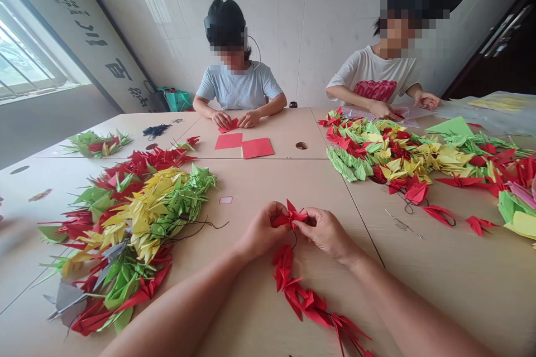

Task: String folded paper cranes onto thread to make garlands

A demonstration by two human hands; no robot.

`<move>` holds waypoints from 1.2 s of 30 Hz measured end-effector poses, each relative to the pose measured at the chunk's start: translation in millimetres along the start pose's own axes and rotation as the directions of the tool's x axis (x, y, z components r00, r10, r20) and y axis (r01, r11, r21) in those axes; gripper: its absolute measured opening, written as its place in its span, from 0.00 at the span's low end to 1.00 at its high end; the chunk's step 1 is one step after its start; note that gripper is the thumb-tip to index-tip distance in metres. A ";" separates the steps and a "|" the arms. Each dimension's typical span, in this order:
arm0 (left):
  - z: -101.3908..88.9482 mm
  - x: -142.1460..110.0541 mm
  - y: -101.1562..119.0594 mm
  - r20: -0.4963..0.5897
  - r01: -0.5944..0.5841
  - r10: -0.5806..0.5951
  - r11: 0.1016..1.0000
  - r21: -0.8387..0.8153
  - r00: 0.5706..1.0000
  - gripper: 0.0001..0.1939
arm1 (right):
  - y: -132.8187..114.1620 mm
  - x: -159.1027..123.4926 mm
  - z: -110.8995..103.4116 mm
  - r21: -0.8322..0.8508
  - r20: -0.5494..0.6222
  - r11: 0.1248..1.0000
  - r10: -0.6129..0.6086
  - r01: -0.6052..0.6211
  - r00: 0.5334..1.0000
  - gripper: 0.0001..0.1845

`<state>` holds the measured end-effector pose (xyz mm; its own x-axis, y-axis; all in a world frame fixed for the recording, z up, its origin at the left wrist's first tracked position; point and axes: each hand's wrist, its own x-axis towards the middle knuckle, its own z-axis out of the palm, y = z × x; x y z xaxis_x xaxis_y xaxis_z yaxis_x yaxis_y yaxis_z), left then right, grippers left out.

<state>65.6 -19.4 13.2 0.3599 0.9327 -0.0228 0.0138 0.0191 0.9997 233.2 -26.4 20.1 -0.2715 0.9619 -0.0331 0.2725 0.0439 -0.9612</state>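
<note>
Pinches red folded piece [296,216] at near-side centre in nearly closed fingertips of left hand [268,230] and right hand [330,232]; for clean handling, grip lightly without crushing, leave dark cord [295,241] slack

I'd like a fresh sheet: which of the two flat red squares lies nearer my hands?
The right-hand square: it reaches closer to both your left hand and right hand; the left-hand square sits farther back.

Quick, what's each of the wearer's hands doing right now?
Left hand: closed, pinching the red folded-paper piece.
Right hand: closed, fingers pinching the same piece from the other side.
</note>
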 end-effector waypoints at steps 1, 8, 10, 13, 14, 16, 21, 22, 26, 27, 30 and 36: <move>0.3 0.0 -0.5 -0.017 -0.006 0.007 1.000 0.023 1.000 0.09 | -0.6 -0.2 0.6 -0.008 -0.005 1.000 -0.018 0.018 1.000 0.09; -1.5 -1.8 3.1 -0.006 0.008 -0.008 0.999 0.054 1.000 0.07 | 0.0 1.1 -1.1 -0.004 0.010 1.000 -0.003 0.003 1.000 0.11; -3.0 -2.3 6.4 0.037 0.015 -0.017 0.998 0.054 0.999 0.06 | -0.8 1.1 -3.7 0.024 0.042 1.000 0.018 -0.019 0.999 0.12; -4.2 -2.8 9.5 0.089 0.017 -0.020 0.999 0.029 0.996 0.09 | -2.8 0.7 -7.0 0.078 0.077 0.996 0.029 -0.035 0.997 0.16; -4.4 -2.9 9.7 0.102 0.013 -0.015 1.000 0.022 0.995 0.10 | -3.1 0.7 -7.6 0.089 0.083 0.995 0.030 -0.038 0.996 0.17; -5.0 -2.7 8.6 0.119 0.000 -0.003 1.000 0.021 0.993 0.11 | -2.8 1.1 -8.2 0.099 0.086 0.995 0.025 -0.034 0.996 0.18; -8.8 0.0 2.8 0.109 0.016 -0.024 0.998 0.067 0.994 0.13 | -1.6 2.2 -7.7 0.106 0.103 0.994 0.007 -0.018 0.995 0.20; -9.7 0.6 2.2 0.110 0.028 -0.036 0.997 0.069 0.993 0.13 | -2.4 2.0 -7.5 0.104 0.106 0.995 -0.001 -0.010 0.994 0.20; -10.9 1.2 4.9 0.133 0.067 -0.071 0.997 0.034 0.989 0.13 | -7.4 0.1 -7.1 0.091 0.118 0.995 -0.044 0.033 0.992 0.18; -10.8 0.9 6.5 0.133 0.073 -0.075 0.997 0.023 0.988 0.13 | -8.6 -0.4 -6.9 0.092 0.120 0.995 -0.046 0.035 0.992 0.17; -10.5 -0.2 10.3 0.126 0.082 -0.083 0.997 0.010 0.989 0.13 | -10.9 -0.6 -6.4 0.082 0.113 0.996 -0.030 0.021 0.993 0.17; -12.6 0.2 12.2 0.155 0.097 -0.090 0.995 -0.037 0.984 0.13 | -9.8 0.5 -6.6 0.128 0.120 0.992 -0.019 0.003 0.993 0.18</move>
<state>54.1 -14.5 25.5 0.4972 0.8602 -0.1133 0.0137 0.1228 0.9923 236.5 -24.6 31.3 -0.3856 0.9214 -0.0476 0.1516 0.0124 -0.9884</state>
